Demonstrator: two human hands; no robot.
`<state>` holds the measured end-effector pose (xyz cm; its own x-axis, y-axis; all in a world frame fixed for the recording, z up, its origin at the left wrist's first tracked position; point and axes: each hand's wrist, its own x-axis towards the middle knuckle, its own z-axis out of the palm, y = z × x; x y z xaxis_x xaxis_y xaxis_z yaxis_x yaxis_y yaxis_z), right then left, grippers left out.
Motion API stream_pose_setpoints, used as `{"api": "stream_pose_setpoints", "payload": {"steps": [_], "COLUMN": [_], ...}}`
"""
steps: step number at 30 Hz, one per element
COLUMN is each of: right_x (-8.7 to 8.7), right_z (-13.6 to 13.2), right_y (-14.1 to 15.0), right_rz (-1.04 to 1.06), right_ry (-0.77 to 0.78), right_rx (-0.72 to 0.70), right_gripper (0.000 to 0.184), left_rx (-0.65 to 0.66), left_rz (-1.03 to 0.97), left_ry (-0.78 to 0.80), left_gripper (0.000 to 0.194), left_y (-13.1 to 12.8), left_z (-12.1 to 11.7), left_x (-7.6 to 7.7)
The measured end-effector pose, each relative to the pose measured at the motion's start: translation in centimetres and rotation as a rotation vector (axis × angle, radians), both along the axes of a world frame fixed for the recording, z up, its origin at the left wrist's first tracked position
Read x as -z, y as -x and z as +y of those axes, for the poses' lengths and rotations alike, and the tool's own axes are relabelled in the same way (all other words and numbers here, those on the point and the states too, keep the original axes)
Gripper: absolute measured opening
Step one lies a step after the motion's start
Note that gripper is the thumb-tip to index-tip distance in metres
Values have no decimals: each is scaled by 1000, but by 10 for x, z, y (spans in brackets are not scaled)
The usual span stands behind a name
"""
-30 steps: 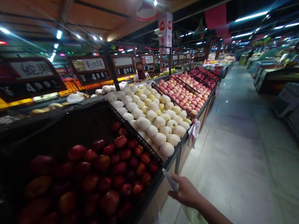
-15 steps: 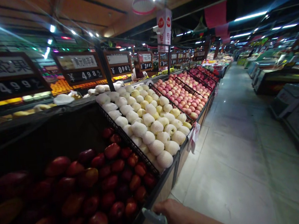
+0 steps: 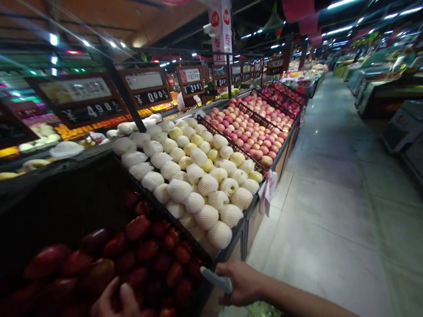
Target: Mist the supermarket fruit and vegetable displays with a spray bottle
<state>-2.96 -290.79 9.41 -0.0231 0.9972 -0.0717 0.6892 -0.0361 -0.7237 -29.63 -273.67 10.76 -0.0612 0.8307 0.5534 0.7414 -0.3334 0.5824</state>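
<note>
Grip: right hand (image 3: 242, 283) closed around a pale grey plastic handle (image 3: 213, 279), its rounded end sticking out past the fingers toward the fruit; left hand (image 3: 113, 314) open, fingers apart and raised, holding nothing.
Left hand: over glossy, smooth-skinned dark red fruit (image 3: 149, 252) heaped in a dark display bin (image 3: 223, 250); contact with the fruit cannot be told.
Right hand: beside the bin's black edge, above a pale tiled aisle floor (image 3: 334, 246).
Bag: crinkled translucent green plastic bag (image 3: 264, 312) just below the right hand.
Next bin: rounded pears in white foam-net sleeves (image 3: 206, 217), with smooth yellow pears (image 3: 190, 149) among them, behind a black wire divider (image 3: 175, 208).
Further along: pink-red apples (image 3: 246, 133) in rows; black price boards (image 3: 92, 111) overhead.
</note>
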Motion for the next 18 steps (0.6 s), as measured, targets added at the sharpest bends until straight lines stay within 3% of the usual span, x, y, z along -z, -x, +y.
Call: {"api": "stream_pose_setpoints", "payload": {"steps": [4,8,14,16,18], "right_x": [-11,-19,-16,-18,-25], "right_z": [-6,-12,-19,-16,-9], "right_y": [-54,-130,-264,-290,-294], "right_rz": [66,54,72,60,42], "right_ry": [-35,-66,-25,-9,-13], "right_rx": [117,374,752,792,744], "right_gripper": [24,20,16,18,20], "left_rx": [114,-4,-215,-255,-294], "left_rz": [-29,10,91,106,116], "left_ry": [107,291,442,464,471], "left_gripper": [62,66,46,42,40], "left_y": [-112,-187,-218,-220,-224], "left_z": [21,37,46,46,45], "left_x": [4,8,13,12,11]}}
